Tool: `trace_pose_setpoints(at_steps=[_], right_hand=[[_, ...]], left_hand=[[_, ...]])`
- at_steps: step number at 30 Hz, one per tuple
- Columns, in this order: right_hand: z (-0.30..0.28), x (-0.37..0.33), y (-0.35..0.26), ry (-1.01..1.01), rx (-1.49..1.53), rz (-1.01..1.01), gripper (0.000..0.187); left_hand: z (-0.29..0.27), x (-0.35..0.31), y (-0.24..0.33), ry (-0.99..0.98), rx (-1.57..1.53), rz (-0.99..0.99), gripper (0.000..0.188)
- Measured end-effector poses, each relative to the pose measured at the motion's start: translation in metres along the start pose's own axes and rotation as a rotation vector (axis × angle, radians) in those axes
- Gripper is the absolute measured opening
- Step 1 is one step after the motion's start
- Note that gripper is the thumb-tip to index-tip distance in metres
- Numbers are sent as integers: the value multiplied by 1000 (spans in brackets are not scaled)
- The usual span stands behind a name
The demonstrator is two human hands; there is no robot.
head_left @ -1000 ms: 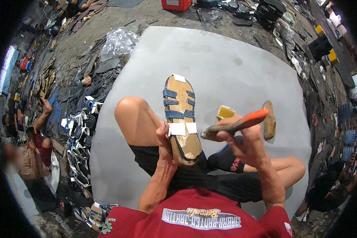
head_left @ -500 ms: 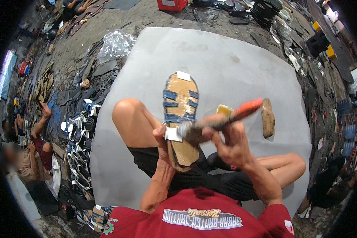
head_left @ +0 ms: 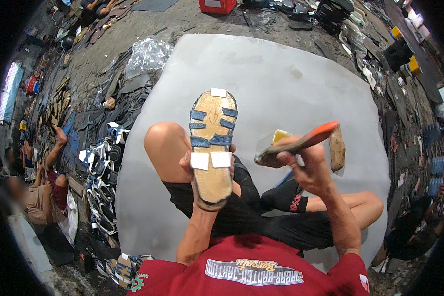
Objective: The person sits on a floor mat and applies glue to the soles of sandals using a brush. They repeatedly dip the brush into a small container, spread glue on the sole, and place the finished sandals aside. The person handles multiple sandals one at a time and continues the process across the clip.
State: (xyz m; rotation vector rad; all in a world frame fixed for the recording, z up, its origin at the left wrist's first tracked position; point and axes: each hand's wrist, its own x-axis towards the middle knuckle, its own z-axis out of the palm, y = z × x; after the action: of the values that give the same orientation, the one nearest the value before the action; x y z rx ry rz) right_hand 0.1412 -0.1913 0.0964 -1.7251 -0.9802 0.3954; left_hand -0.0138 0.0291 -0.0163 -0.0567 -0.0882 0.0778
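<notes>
Nearest the camera, you have your red shirt [head_left: 241,246] and, past it, your black shorts [head_left: 271,229], with your left knee [head_left: 166,145] raised and your other leg folded flat beside a black sock [head_left: 283,197]. Your left hand [head_left: 186,166] is closed around the lower half of a sandal piece [head_left: 213,182], thumb along its left edge and fingertips showing at its right edge. You hold the piece in front of your left thigh, its tan face turned up toward the camera; dark blue strap ends [head_left: 200,141] lie in from both edges, two white tabs [head_left: 199,161] sit side by side across the middle, and one more is at the top end. Your right hand [head_left: 312,172] grips a dark hand tool [head_left: 286,150] with an orange end, its dark tip apart from the sandal. Behind that hand is a container [head_left: 281,135] with something yellow inside, and to its right lies a brown wooden block [head_left: 337,155]. A grey sheet [head_left: 251,69] spreads under it all. Off its left edge are heaped sandals [head_left: 101,182], a seated person [head_left: 42,200] beyond them, crumpled clear plastic [head_left: 148,55] farther up, and a red box [head_left: 217,6] at the top.
</notes>
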Motion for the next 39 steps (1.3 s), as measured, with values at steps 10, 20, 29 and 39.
trace_pose_setpoints(at_steps=[10, 20, 29, 39], right_hand=[[18, 6, -25, -72, 317, 184, 26], [31, -23, -29, -90, 261, 110, 22], [38, 11, -45, -231, -19, -356, 22], [37, 18, -47, -152, 273, -165, 17]], left_hand=[[42, 11, -5, 278, 657, 233, 86], [43, 32, 6, 491, 889, 525, 70], [51, 32, -14, 557, 840, 345, 70], [34, 27, -17, 487, 642, 218, 73]])
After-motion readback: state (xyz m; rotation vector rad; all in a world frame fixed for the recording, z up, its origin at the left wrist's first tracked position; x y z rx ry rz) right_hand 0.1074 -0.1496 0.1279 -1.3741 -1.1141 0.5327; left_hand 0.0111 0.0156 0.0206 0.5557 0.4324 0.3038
